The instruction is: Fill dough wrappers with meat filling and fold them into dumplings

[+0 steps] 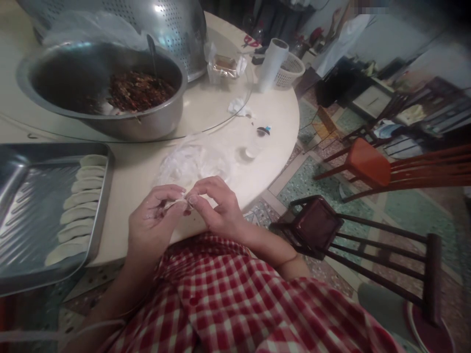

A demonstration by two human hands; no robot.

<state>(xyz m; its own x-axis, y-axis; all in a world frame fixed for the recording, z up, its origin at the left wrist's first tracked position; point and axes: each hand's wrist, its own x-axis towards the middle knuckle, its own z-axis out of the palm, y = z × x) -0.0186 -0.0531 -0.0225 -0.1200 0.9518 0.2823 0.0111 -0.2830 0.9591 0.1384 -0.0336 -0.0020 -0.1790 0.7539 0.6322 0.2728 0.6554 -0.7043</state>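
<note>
My left hand (150, 215) and my right hand (221, 208) meet over the table's near edge, thumbs and forefingers pinched together. Between them they hold a dumpling (170, 205), mostly hidden behind the fingers; a bit of pale dough shows. Just beyond my hands lies a clear plastic bag (184, 159) with whitish contents. To the left, a metal tray (105, 196) holds a column of several folded dumplings (79, 213) along its right side. Behind stands a steel bowl (147, 125) of dark minced filling (142, 93), a spoon handle (151, 49) upright in it.
A glass turntable (221, 122) carries the bowl, a large metal colander (184, 29) and a wrapped package (225, 66). A plastic roll (272, 63) and a white basket (290, 71) stand at the back right. Dark (318, 223) and orange (368, 162) chairs stand right of the table.
</note>
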